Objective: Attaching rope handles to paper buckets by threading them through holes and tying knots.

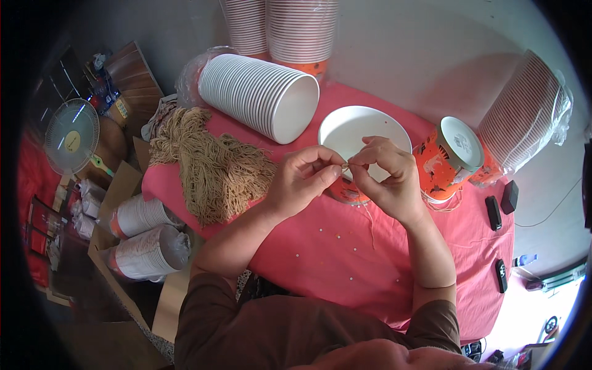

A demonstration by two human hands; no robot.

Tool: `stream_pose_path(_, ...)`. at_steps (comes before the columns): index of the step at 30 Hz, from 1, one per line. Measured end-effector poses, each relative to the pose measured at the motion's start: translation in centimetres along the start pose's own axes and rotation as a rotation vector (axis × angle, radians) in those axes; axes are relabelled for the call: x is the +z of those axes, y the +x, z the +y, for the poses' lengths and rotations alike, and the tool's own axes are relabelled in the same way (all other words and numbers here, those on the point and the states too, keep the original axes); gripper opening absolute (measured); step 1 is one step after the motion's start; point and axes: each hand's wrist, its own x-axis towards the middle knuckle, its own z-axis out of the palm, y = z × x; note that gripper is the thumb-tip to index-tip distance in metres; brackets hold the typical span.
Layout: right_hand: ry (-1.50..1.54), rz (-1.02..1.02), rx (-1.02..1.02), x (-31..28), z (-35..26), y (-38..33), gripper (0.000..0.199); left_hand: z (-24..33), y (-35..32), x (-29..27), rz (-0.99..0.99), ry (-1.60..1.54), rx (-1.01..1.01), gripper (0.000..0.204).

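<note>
My left hand (pixel 302 182) and my right hand (pixel 391 179) meet fingertip to fingertip, each closed in a pinch. Between them is a small piece of thin tan cord (pixel 372 227), whose loose tail seems to hang down over the red cloth. Just behind my hands stands an open paper bucket (pixel 333 126), white inside and orange outside, partly hidden by them. Right of it, an orange printed bucket (pixel 436 163) stands upside down on a white rim, with cord lying by its base. A large heap of tan cords (pixel 216 176) lies to my left.
A stack of nested white buckets (pixel 253 92) lies on its side behind the heap, with upright stacks (pixel 302 31) beyond. Another wrapped stack (pixel 521 114) leans at the wall. Small black objects (pixel 493 213) line the right edge. An open carton (pixel 117 259) holds more buckets.
</note>
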Motion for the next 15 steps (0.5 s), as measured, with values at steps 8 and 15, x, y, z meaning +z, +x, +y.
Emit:
stream_pose_path(8, -0.004, 0.020, -0.019, 0.28, -0.33, 0.21, 0.013, -0.16, 0.06, -0.50, 0.033, 0.001, -0.105, 0.010)
stream_pose_path(15, 0.035, -0.002, 0.020, 0.28, -0.29, 0.17, 0.013, -0.16, 0.20, -0.24, 0.065, -0.016, -0.125, 0.010)
